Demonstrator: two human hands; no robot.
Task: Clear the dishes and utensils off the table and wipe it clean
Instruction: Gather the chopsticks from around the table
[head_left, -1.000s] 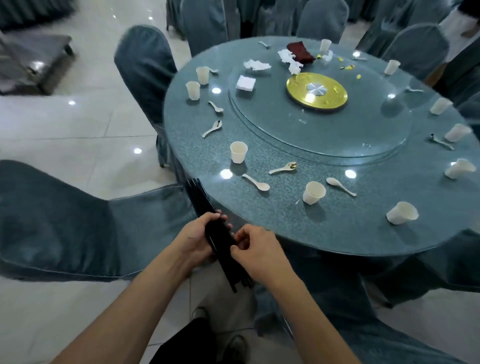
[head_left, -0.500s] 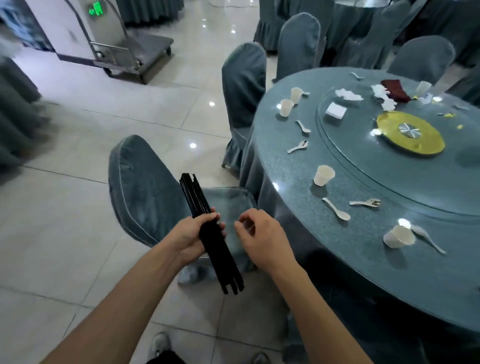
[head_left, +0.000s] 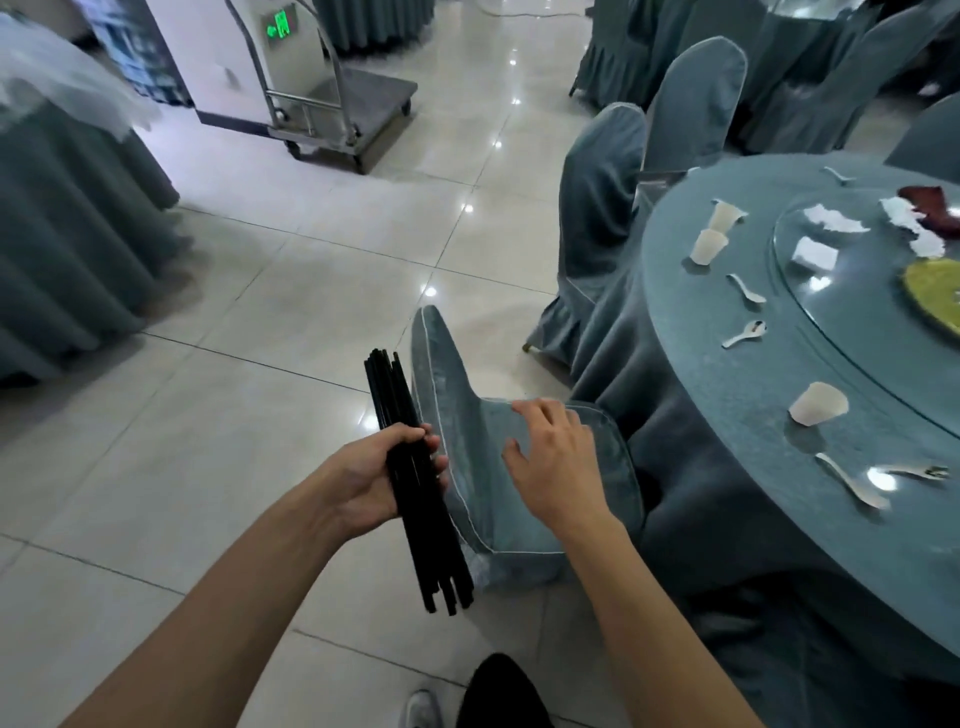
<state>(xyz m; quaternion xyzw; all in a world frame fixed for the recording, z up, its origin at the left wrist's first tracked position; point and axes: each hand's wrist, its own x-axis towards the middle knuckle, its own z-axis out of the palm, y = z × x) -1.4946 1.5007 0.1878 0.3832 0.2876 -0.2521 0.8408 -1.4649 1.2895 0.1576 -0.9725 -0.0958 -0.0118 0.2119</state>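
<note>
Gripping chopstick bundle (head_left: 410, 478), left hand (head_left: 371, 480); three cups (head_left: 818, 404) visible.

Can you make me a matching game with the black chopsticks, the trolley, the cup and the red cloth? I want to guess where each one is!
Things:
1. black chopsticks
2. metal trolley
3. nearest white cup
4. dark red cloth

Places:
A. on the glass turntable
B. gripped in the left hand
C. on the floor, far across the room
D. on the table's outer ring, near a spoon

Pairs: 1-B, 2-C, 3-D, 4-A
</note>
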